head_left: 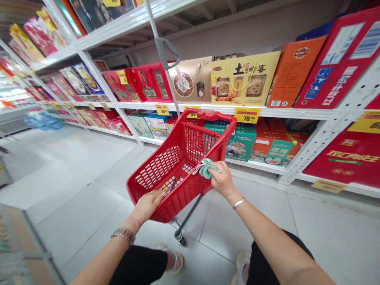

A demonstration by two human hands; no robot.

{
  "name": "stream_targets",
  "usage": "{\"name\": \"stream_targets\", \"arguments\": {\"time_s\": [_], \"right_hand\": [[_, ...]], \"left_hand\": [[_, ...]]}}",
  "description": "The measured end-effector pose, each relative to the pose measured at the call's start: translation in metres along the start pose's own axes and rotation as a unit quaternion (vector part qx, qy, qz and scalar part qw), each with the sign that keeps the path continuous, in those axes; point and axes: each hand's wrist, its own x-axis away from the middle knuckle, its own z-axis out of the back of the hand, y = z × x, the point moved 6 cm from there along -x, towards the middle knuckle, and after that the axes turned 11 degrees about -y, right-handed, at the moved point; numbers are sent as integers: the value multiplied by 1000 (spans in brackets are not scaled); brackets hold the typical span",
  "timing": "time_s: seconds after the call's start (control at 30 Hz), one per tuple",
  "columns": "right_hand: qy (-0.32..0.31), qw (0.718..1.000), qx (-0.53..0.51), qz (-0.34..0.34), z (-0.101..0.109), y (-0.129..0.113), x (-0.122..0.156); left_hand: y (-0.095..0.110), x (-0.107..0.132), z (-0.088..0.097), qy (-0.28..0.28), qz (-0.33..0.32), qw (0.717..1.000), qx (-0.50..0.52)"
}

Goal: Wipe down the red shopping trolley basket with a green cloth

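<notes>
A red plastic shopping cart (185,200) stands on the tiled floor in front of me, its basket turned at an angle. My left hand (150,204) is closed over the near corner of the basket's rim. Pinched in my right hand (222,180) is a bunched green and whitish cloth (207,169), which lies against the side rim nearer the handle. The cart's handle (204,114) points toward the shelves. Inside the basket, a small dark item or part shows near the bottom; I cannot make out what it is.
White shelving (297,113) runs along the far side, stacked with boxed goods such as a yellow gift box (245,79). Yellow price tags (247,115) hang from its edge. A grey pole hook (166,51) rises behind the cart. At left lie blurred blue bottles (43,120).
</notes>
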Motion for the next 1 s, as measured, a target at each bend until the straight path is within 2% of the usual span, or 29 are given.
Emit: {"name": "stream_targets", "arguments": {"time_s": [0.03, 0.1, 0.2, 0.27, 0.33, 0.4, 0.47, 0.57, 0.67, 0.73, 0.83, 0.93, 1.0], "right_hand": [[8, 1000, -9, 6, 4, -8, -4], [-18, 998, -20, 50, 2, -39, -12], [-110, 984, -21, 141, -21, -94, -19], [-165, 971, -15, 173, -37, -111, -21], [-193, 968, -3, 160, -43, -102, -24], [-178, 978, 17, 108, -36, -69, -29], [-133, 990, 41, 32, -16, -26, -37], [-73, 991, 80, -75, 20, 30, -45], [-29, 985, 100, -140, 46, 58, -50], [-29, 983, 95, -153, 53, 61, -53], [-90, 980, 88, -156, 49, 49, -59], [-164, 970, 99, -153, 38, 25, -62], [-197, 965, 105, -138, 30, 2, -61]], "left_hand": [[2, 0, -1, 1, -3, 1000, 2], [6, -1, -4, 5, -11, 1000, 2], [11, -1, -8, 2, -21, 1000, -17], [15, 0, -11, -4, -27, 999, -31], [17, 3, -11, -3, -37, 999, -30], [18, 7, -9, 4, -46, 999, -19], [16, 11, -9, 2, -53, 999, -13], [13, 17, -10, -6, -56, 998, -14], [15, 24, -13, -11, -65, 998, -16], [19, 30, -16, -8, -77, 997, -18], [24, 37, -17, 6, -92, 995, -21], [19, 38, -12, 23, -98, 995, -22], [6, 37, -3, 39, -93, 995, -27]]}}
